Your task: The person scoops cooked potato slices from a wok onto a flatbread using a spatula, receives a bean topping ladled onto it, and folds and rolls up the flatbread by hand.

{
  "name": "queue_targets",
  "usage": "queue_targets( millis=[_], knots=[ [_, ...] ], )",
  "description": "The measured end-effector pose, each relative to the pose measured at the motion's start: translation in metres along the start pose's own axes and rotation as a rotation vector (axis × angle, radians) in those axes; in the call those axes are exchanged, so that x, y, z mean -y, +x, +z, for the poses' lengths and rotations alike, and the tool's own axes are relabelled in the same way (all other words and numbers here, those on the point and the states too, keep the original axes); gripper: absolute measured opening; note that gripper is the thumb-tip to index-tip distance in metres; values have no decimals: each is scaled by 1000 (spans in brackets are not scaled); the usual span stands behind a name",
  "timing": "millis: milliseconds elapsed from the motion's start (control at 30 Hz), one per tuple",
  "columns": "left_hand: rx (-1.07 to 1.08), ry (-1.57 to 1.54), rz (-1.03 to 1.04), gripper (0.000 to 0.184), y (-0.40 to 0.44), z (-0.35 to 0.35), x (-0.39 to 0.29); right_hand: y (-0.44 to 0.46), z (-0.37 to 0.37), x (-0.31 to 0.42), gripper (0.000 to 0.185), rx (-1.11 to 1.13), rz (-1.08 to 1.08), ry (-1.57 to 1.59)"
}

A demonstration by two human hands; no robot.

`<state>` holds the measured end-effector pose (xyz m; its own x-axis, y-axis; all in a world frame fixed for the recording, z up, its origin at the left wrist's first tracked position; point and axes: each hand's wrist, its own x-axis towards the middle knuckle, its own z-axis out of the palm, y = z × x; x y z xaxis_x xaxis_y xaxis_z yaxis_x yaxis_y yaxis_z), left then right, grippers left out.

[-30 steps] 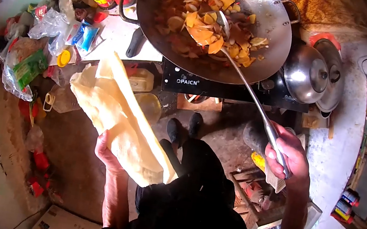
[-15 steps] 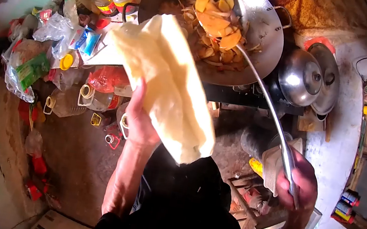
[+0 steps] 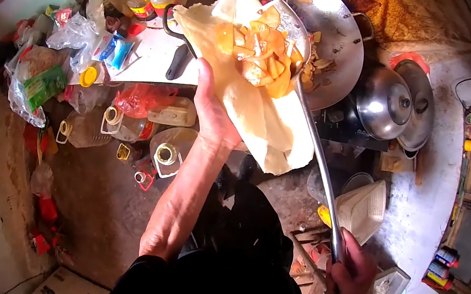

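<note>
Wok point(image 3: 341, 56) partly behind flatbread point(image 3: 245, 102), lids point(image 3: 382, 108) alongside

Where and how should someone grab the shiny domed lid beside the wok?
Best by the dark knob at the centre of the domed lid, probably pinched from the side facing the camera: the knob stands proud there, while another lid lies close against one edge.

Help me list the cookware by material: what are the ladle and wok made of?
The ladle looks like polished metal, likely stainless steel: its handle shines silvery. The wok seems bare metal, perhaps iron or steel: its grey wall catches bright glare.
</note>
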<state>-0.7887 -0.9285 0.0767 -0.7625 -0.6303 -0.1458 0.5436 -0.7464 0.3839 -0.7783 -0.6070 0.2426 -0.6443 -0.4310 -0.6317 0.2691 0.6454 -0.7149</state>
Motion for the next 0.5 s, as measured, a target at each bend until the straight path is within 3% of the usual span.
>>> queue_targets(
  millis=[200, 300, 400, 500],
  knots=[
    [-14, -48, -44, 91, 6, -12, -10, -5, -3, -15, 54, -48, -287, -471],
    [20, -213, -116, 96, 11, -18, -11, -10, -5, -15, 54, -67, -335, -446],
    [19, -199, -95, 95, 15, -20, -9, -20, 0, -7, 55, -84, -133, -305],
    [-25, -265, -86, 91, 24, -28, -7, -26, 1, -11, 58, -100, -138, -320]
  ],
)
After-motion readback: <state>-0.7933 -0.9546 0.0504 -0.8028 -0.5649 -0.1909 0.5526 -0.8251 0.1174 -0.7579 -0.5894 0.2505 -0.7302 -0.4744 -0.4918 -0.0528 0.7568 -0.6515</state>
